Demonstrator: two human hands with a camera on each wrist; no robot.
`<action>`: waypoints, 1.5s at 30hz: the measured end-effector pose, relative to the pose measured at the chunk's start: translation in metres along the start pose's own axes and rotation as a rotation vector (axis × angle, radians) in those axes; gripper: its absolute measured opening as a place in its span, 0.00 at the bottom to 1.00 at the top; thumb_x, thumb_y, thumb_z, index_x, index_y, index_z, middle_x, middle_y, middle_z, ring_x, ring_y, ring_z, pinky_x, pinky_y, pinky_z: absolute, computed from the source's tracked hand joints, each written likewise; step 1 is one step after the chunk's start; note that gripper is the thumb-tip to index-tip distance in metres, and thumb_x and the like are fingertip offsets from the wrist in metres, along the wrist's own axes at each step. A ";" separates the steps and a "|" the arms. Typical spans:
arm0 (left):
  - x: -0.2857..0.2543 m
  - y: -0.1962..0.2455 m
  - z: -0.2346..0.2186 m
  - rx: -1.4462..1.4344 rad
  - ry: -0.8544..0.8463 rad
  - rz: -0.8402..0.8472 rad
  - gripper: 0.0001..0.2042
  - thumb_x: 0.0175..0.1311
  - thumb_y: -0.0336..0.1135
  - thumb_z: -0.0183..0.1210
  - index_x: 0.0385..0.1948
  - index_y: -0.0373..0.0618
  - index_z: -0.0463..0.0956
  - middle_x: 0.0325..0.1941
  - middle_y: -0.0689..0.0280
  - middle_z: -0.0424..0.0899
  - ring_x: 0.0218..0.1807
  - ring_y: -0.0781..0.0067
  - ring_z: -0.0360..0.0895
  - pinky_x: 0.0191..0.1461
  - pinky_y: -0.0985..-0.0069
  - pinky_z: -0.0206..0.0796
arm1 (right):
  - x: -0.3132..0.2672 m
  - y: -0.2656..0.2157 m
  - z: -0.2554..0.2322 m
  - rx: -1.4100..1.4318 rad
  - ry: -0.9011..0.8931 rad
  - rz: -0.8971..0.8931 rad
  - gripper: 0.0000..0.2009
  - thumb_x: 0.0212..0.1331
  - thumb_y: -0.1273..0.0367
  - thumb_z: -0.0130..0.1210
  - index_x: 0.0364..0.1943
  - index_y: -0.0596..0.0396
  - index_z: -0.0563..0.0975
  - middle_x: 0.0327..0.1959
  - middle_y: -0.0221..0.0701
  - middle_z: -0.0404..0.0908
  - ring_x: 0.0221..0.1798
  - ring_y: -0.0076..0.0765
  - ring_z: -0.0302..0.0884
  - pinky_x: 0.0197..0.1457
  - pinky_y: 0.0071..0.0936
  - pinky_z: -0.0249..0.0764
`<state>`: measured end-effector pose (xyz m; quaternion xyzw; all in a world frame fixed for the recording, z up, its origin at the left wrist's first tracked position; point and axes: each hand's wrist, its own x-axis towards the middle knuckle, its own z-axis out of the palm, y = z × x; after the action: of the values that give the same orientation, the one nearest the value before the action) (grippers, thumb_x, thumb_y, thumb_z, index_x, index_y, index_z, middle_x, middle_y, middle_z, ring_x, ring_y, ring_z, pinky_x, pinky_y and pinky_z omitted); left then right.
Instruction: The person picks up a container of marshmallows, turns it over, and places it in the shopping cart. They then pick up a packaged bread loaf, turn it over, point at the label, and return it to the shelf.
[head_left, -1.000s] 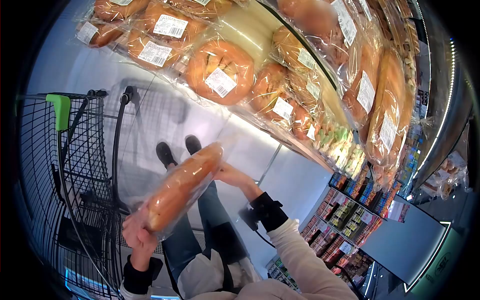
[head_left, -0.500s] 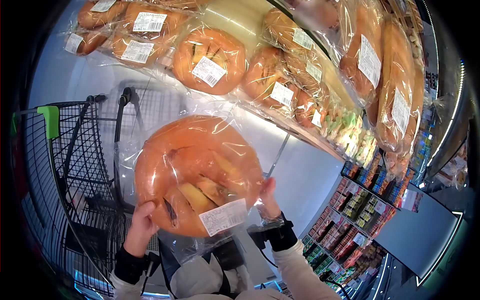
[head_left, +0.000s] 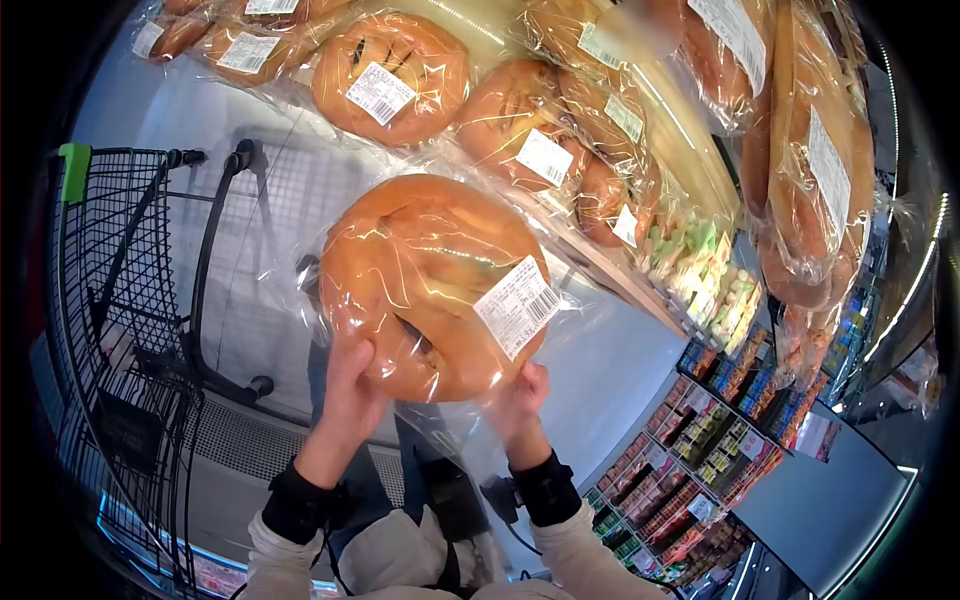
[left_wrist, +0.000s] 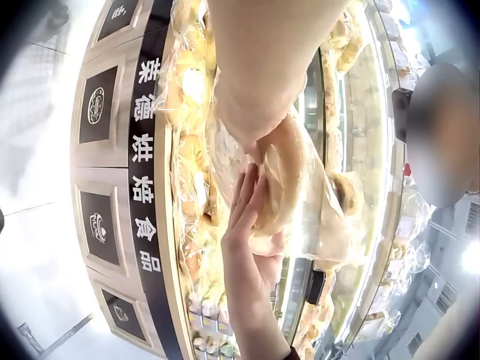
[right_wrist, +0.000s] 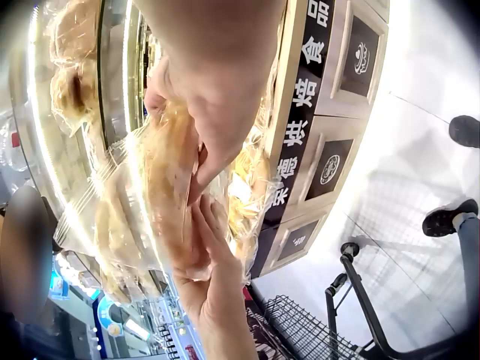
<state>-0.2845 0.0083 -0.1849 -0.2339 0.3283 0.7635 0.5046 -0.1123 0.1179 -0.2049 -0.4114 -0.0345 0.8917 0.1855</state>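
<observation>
A large round loaf of bread (head_left: 430,290) in a clear plastic bag is held up in front of the person, its top and white barcode label (head_left: 517,305) facing the head camera. My left hand (head_left: 348,405) grips its lower left edge, thumb on the top side. On the lower right edge, my right hand (head_left: 520,405) holds the bagged loaf, partly behind it. Both wrist views show the loaf edge-on; in the left wrist view the right hand's (left_wrist: 251,240) fingers spread along its underside.
A display shelf with several bagged loaves (head_left: 390,80) runs along the far side, with longer loaves (head_left: 810,170) at right. A black wire shopping cart (head_left: 120,300) stands at left. Racks of packaged goods (head_left: 690,460) are at lower right.
The loaf was first edge-on, then turned its top to the head camera. Since then it has moved up and right, its label rotating to the right side. Both hands kept holding it.
</observation>
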 end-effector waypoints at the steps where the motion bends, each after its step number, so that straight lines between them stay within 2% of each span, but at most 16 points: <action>1: -0.001 -0.007 0.004 0.039 0.000 0.014 0.27 0.55 0.41 0.50 0.55 0.41 0.51 0.51 0.61 0.65 0.52 0.68 0.65 0.51 0.69 0.64 | 0.000 -0.007 -0.006 -0.032 0.058 0.013 0.30 0.44 0.63 0.47 0.57 0.48 0.56 0.56 0.34 0.60 0.56 0.41 0.59 0.57 0.40 0.57; 7: 0.002 -0.028 0.038 0.199 -0.225 0.043 0.32 0.55 0.40 0.50 0.59 0.44 0.44 0.56 0.58 0.60 0.54 0.64 0.64 0.53 0.68 0.61 | 0.013 -0.051 -0.025 -0.101 -0.043 -0.336 0.34 0.40 0.61 0.45 0.59 0.48 0.53 0.57 0.35 0.58 0.58 0.45 0.56 0.59 0.43 0.55; 9: 0.007 -0.030 0.052 0.080 -0.412 0.017 0.29 0.57 0.36 0.47 0.59 0.43 0.43 0.57 0.58 0.59 0.53 0.64 0.65 0.56 0.69 0.59 | 0.008 -0.078 0.021 -0.676 -0.002 -0.569 0.20 0.53 0.62 0.45 0.47 0.60 0.64 0.46 0.37 0.68 0.47 0.35 0.66 0.51 0.29 0.63; 11: 0.008 -0.037 0.050 0.108 -0.382 -0.035 0.25 0.59 0.35 0.44 0.58 0.43 0.47 0.56 0.57 0.61 0.53 0.63 0.66 0.56 0.70 0.58 | 0.015 -0.105 0.045 -0.956 0.194 -0.739 0.20 0.52 0.65 0.48 0.48 0.60 0.63 0.47 0.39 0.68 0.49 0.36 0.66 0.52 0.28 0.63; 13: 0.009 -0.048 0.044 0.230 -0.318 -0.079 0.23 0.60 0.37 0.43 0.57 0.43 0.50 0.54 0.56 0.64 0.52 0.63 0.67 0.55 0.71 0.58 | 0.034 -0.136 0.031 -0.526 0.041 -0.813 0.22 0.50 0.66 0.49 0.50 0.60 0.63 0.50 0.40 0.66 0.52 0.38 0.64 0.55 0.30 0.61; 16: 0.006 -0.070 0.021 0.514 -0.144 -0.117 0.18 0.62 0.39 0.41 0.52 0.42 0.61 0.50 0.58 0.69 0.50 0.66 0.69 0.53 0.75 0.59 | 0.061 -0.221 -0.043 0.149 -0.389 -0.595 0.24 0.49 0.65 0.50 0.52 0.58 0.61 0.54 0.43 0.61 0.55 0.43 0.59 0.58 0.38 0.58; 18: 0.002 -0.084 0.006 0.551 -0.117 -0.137 0.17 0.62 0.38 0.41 0.52 0.41 0.62 0.49 0.59 0.70 0.49 0.69 0.69 0.52 0.77 0.59 | 0.075 -0.248 -0.031 0.391 -0.566 -0.397 0.25 0.49 0.66 0.48 0.52 0.61 0.60 0.54 0.45 0.60 0.56 0.44 0.59 0.60 0.39 0.56; 20: 0.003 -0.089 -0.005 0.576 -0.094 -0.157 0.17 0.62 0.34 0.41 0.51 0.40 0.61 0.48 0.59 0.71 0.49 0.70 0.69 0.52 0.78 0.58 | 0.107 -0.277 -0.014 0.276 -0.578 -0.485 0.26 0.47 0.69 0.47 0.52 0.65 0.58 0.54 0.47 0.60 0.57 0.45 0.59 0.62 0.41 0.53; 21: 0.003 -0.091 -0.010 0.579 -0.086 -0.175 0.16 0.61 0.31 0.41 0.51 0.38 0.61 0.48 0.59 0.71 0.49 0.71 0.68 0.53 0.79 0.57 | 0.127 -0.301 -0.020 0.140 -0.534 -0.685 0.27 0.46 0.71 0.47 0.53 0.66 0.57 0.54 0.47 0.60 0.57 0.47 0.57 0.63 0.43 0.51; 25: 0.008 -0.093 -0.025 0.594 -0.067 -0.177 0.16 0.61 0.29 0.41 0.51 0.37 0.61 0.48 0.59 0.71 0.50 0.72 0.68 0.53 0.80 0.56 | 0.174 -0.331 -0.001 0.196 -0.340 -0.846 0.25 0.40 0.76 0.48 0.48 0.69 0.58 0.49 0.47 0.63 0.57 0.48 0.57 0.64 0.46 0.49; 29: 0.015 -0.084 -0.024 0.624 -0.025 -0.117 0.16 0.61 0.28 0.42 0.51 0.36 0.61 0.48 0.59 0.71 0.50 0.71 0.68 0.53 0.80 0.56 | 0.214 -0.384 -0.023 0.323 -0.413 -0.726 0.28 0.41 0.78 0.42 0.52 0.71 0.53 0.56 0.50 0.55 0.61 0.51 0.50 0.65 0.45 0.48; 35: 0.026 -0.087 -0.027 0.609 -0.010 -0.101 0.16 0.61 0.29 0.42 0.50 0.37 0.62 0.47 0.59 0.72 0.49 0.71 0.68 0.53 0.79 0.56 | 0.226 -0.364 -0.050 0.329 -0.335 -0.488 0.29 0.45 0.75 0.39 0.54 0.72 0.48 0.58 0.51 0.51 0.62 0.51 0.48 0.64 0.44 0.50; 40: 0.027 -0.083 -0.020 0.586 -0.025 -0.104 0.15 0.61 0.27 0.42 0.50 0.36 0.62 0.47 0.59 0.71 0.50 0.71 0.68 0.54 0.79 0.55 | 0.242 -0.348 -0.074 0.218 0.062 -0.555 0.23 0.50 0.70 0.43 0.50 0.69 0.57 0.53 0.49 0.59 0.57 0.49 0.56 0.61 0.44 0.56; 42: 0.027 -0.082 -0.020 0.589 -0.021 -0.105 0.15 0.61 0.27 0.42 0.50 0.36 0.62 0.47 0.59 0.72 0.50 0.71 0.68 0.54 0.80 0.56 | 0.237 -0.350 -0.080 -0.665 0.051 -0.644 0.22 0.52 0.70 0.44 0.50 0.69 0.58 0.50 0.46 0.63 0.54 0.44 0.60 0.58 0.37 0.59; 44: 0.026 -0.082 -0.021 0.610 -0.021 -0.095 0.15 0.61 0.29 0.42 0.50 0.37 0.62 0.47 0.59 0.72 0.49 0.72 0.68 0.53 0.79 0.56 | 0.215 -0.336 -0.055 -1.809 0.302 -0.804 0.20 0.55 0.68 0.45 0.48 0.70 0.62 0.45 0.41 0.69 0.48 0.34 0.66 0.52 0.24 0.62; 45: 0.026 -0.083 -0.022 0.629 -0.022 -0.086 0.15 0.61 0.31 0.42 0.50 0.38 0.63 0.48 0.59 0.72 0.49 0.71 0.69 0.52 0.79 0.57 | 0.212 -0.333 -0.047 -1.747 0.299 -0.795 0.21 0.54 0.68 0.47 0.47 0.71 0.63 0.43 0.40 0.70 0.45 0.31 0.67 0.48 0.22 0.63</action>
<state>-0.2174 0.0311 -0.2397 -0.0718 0.5329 0.6049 0.5874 -0.1019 0.4990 -0.3176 -0.4716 -0.7969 0.3627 0.1049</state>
